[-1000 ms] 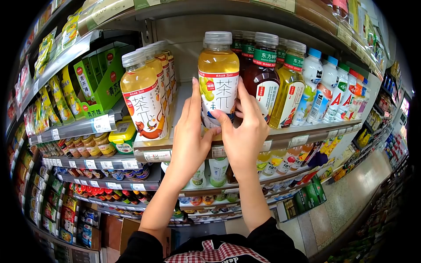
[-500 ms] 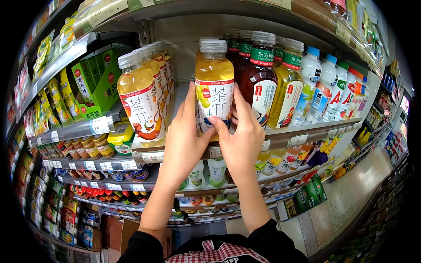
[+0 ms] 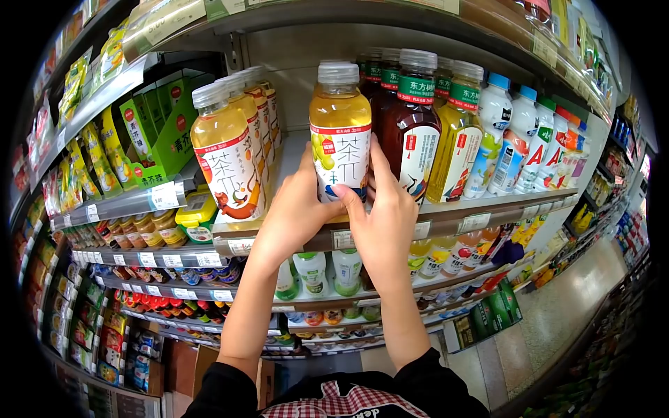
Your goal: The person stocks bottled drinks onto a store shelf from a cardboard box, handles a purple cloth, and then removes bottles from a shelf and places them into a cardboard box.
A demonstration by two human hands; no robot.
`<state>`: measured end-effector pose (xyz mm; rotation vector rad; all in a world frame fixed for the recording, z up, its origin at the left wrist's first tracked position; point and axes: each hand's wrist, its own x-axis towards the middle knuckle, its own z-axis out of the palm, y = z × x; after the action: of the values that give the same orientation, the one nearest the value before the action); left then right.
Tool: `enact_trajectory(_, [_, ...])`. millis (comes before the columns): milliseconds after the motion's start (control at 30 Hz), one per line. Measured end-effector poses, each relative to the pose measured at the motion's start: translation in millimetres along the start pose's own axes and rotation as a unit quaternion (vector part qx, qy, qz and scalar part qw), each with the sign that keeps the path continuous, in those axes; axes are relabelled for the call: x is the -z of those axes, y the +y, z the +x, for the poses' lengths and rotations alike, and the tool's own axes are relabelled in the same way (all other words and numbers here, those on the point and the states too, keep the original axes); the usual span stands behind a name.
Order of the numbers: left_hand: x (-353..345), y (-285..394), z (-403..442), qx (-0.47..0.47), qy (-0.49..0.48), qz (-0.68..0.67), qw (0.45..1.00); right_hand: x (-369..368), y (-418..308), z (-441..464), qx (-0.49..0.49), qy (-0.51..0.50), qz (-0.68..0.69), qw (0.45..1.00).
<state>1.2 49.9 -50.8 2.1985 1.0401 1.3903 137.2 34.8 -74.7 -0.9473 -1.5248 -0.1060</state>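
Observation:
A clear tea drink bottle (image 3: 340,111) with a translucent cap, yellow liquid and a white and red label stands upright at the front of the shelf. My left hand (image 3: 296,205) grips its lower left side, the fingers partly hidden behind it. My right hand (image 3: 382,216) closes on the lower right side, its thumb pressed on the front of the label. The bottle's base is covered by my hands. To the left is a row of similar yellow tea bottles (image 3: 226,164). Close on the right stands a dark red tea bottle (image 3: 416,118) with a green neck label.
A yellow-green tea bottle (image 3: 456,139) and blue-capped white bottles (image 3: 493,136) continue the row rightward. Green snack boxes (image 3: 164,132) sit on the left shelf. The shelf edge (image 3: 293,244) carries price tags. Above hangs another shelf (image 3: 334,14); lower shelves hold more drinks and jars.
My left hand has shifted slightly, its fingertips now lower and further behind the bottle's left side. The bottle and my right hand stay nearly in place. The view has moved a little.

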Motion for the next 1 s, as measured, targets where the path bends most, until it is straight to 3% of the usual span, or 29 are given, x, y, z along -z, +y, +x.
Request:
enact_trajectory(333, [6,-1,0,0.01,-0.036,0.026,0.999,1,-14,-3,-0.026,0.014,-0.046,0.998])
enact_trajectory(567, [6,14,-4,0.083,-0.029,0.077,0.993,-2,-11,-7,-0.046,0.029,-0.012,0.998])
enact_trajectory(633, [0,20,-14,0.075,0.019,0.119,0.99,-6,-9,-11,-0.046,0.061,0.045,0.996])
enact_trajectory(733, [-6,27,-36,-0.018,0.085,0.198,0.976,-2,-17,-17,0.02,0.125,0.061,0.99])
enact_trajectory(767, [-3,40,-44,0.011,0.076,0.173,0.982,2,-25,-19,0.011,0.125,0.087,0.988])
enact_trajectory(867, [4,50,-70,-0.075,0.109,0.162,0.978,12,-39,-35,0.071,0.128,0.138,0.979])
enact_trajectory(1000, [21,60,-95,-0.105,0.069,0.113,0.986,6,-50,-56,0.123,0.134,0.219,0.959])
